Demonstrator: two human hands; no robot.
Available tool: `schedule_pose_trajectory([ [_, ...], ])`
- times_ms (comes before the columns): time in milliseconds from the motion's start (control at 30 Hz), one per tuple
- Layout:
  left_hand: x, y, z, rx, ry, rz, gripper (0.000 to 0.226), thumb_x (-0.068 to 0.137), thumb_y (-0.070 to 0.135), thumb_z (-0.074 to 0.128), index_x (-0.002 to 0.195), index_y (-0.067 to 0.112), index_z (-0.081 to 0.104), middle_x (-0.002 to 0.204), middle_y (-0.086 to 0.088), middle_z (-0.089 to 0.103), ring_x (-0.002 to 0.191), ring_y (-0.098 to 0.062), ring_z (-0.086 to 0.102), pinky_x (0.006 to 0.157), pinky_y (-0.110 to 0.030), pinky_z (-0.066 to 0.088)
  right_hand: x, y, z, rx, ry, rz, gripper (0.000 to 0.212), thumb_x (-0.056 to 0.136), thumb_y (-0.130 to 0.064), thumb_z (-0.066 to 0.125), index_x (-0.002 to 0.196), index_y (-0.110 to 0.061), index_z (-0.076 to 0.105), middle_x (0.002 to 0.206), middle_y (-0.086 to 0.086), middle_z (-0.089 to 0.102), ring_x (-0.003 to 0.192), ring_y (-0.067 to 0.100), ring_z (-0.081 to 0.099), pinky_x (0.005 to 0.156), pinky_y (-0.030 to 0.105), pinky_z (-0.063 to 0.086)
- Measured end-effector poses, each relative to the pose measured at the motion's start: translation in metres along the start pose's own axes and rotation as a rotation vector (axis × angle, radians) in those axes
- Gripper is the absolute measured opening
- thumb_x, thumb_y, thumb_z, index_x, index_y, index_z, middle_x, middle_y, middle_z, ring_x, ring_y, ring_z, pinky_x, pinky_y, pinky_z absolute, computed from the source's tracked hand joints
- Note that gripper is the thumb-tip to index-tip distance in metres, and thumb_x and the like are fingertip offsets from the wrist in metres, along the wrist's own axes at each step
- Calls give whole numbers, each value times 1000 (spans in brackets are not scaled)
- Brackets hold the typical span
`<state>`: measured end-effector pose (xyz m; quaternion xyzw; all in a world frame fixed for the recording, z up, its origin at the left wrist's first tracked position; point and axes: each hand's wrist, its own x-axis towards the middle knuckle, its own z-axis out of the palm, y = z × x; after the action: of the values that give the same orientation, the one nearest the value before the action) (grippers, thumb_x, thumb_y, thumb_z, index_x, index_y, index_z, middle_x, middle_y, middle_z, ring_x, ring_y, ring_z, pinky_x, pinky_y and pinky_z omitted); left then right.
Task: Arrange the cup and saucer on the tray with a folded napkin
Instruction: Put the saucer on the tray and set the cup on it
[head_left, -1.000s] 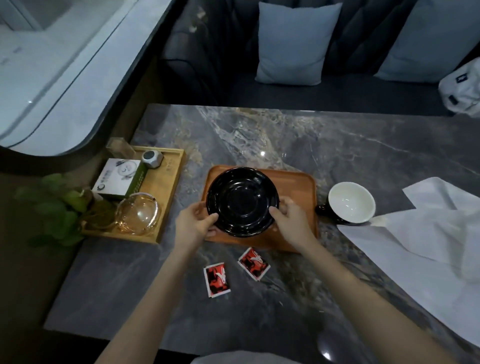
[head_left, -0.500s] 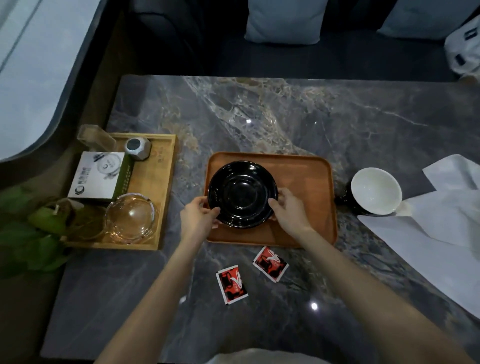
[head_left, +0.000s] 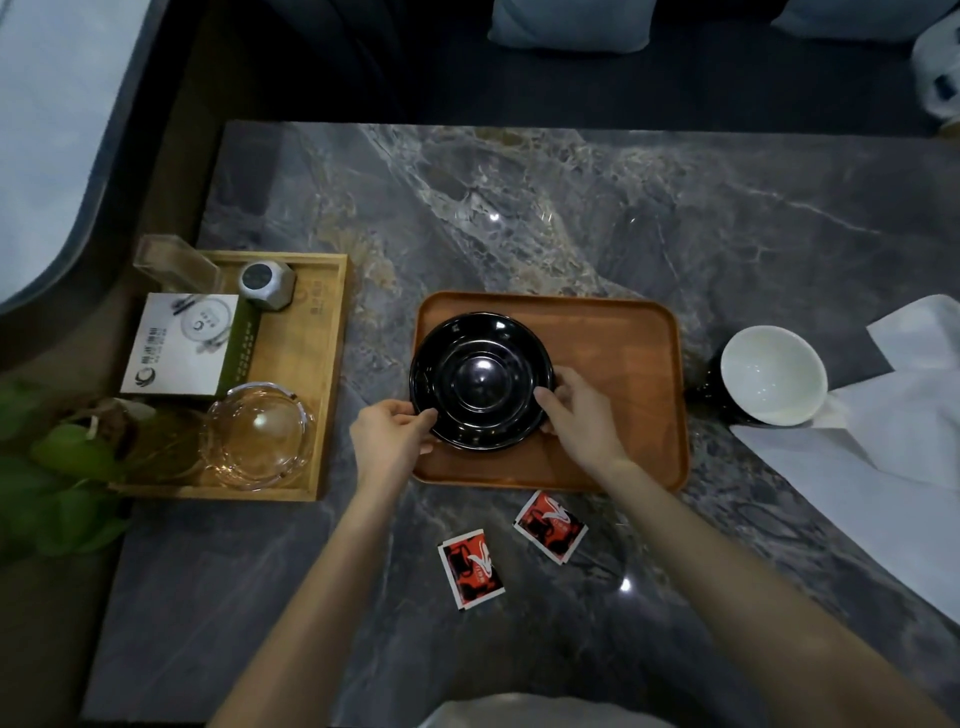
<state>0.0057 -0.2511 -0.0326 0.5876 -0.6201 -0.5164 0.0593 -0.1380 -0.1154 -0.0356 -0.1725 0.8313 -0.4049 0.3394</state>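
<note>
A black glossy saucer lies on the left half of the orange-brown tray in the middle of the marble table. My left hand pinches the saucer's near-left rim, and my right hand holds its right rim with thumb on top. A cup, white inside and dark outside, stands on the table just right of the tray. A white napkin lies unfolded and rumpled at the right edge, touching the cup.
Two red sachets lie on the table in front of the tray. A light wooden tray at the left holds a glass ashtray, a white box and a small clock. A plant sits at the far left; a sofa runs behind.
The saucer has come down from a tilted, raised hold onto the tray's left half. Both hands stayed on its rim. The camera has tipped further downward.
</note>
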Motion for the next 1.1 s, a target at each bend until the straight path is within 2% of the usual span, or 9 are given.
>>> schedule_pose_trajectory([
  [133,4,-3,-3,4,-33,-17,16,79,11,72,88,0,65,58,-2,67,47,-6,65,58,-27,60,0,1,1,-15,2,-15,29,94,-17,50,122,-10,52,67,-5,56,53,8,57,54,9,46],
  [233,7,-1,-5,17,-53,-18,13,78,11,72,73,9,61,43,5,64,55,-18,68,66,-37,60,0,-1,0,-24,-22,-9,30,94,-17,49,123,-9,51,68,-4,56,57,9,58,65,23,53],
  [333,7,6,-8,165,-77,23,23,79,15,70,61,12,57,38,3,62,44,-9,64,63,-31,58,3,-4,-3,-54,-56,11,31,94,-16,49,124,-6,49,68,-1,56,58,12,58,68,33,56],
  [467,5,24,-15,621,-156,136,45,83,30,63,44,11,53,45,-6,63,47,-12,62,61,-27,53,7,-12,-15,-215,-196,13,31,95,-18,47,124,-7,47,76,4,61,64,16,61,63,25,48],
  [567,-4,43,-15,877,-93,233,38,83,33,62,61,3,55,70,-13,65,74,-30,64,61,-33,47,7,-20,-31,-457,-308,-27,29,94,-22,47,117,-6,52,103,13,63,90,27,61,75,31,45],
  [667,-20,64,-7,948,-25,377,27,86,28,55,81,3,61,90,-18,65,86,-37,61,67,-37,46,2,-26,-52,-667,-330,-124,26,95,-22,44,110,-5,56,111,17,61,98,31,58,79,35,46],
  [900,-63,93,51,895,45,772,25,91,27,48,93,6,63,98,-11,64,90,-31,60,67,-37,47,-19,-19,-136,-828,-50,-361,26,93,-23,43,107,-8,58,110,14,65,102,33,59,80,42,49],
  [1033,-84,96,103,813,31,1003,22,79,20,55,85,0,64,87,-17,64,81,-36,62,59,-37,51,-21,7,-193,-875,140,-333,27,94,-18,41,112,-8,59,112,16,63,102,34,58,77,39,45],
  [1100,-92,93,131,819,9,1069,31,74,20,60,95,-2,65,95,-20,66,87,-37,65,66,-40,55,-21,25,-218,-887,201,-298,30,94,-15,42,120,-9,55,119,15,60,109,34,54,79,39,45],
])
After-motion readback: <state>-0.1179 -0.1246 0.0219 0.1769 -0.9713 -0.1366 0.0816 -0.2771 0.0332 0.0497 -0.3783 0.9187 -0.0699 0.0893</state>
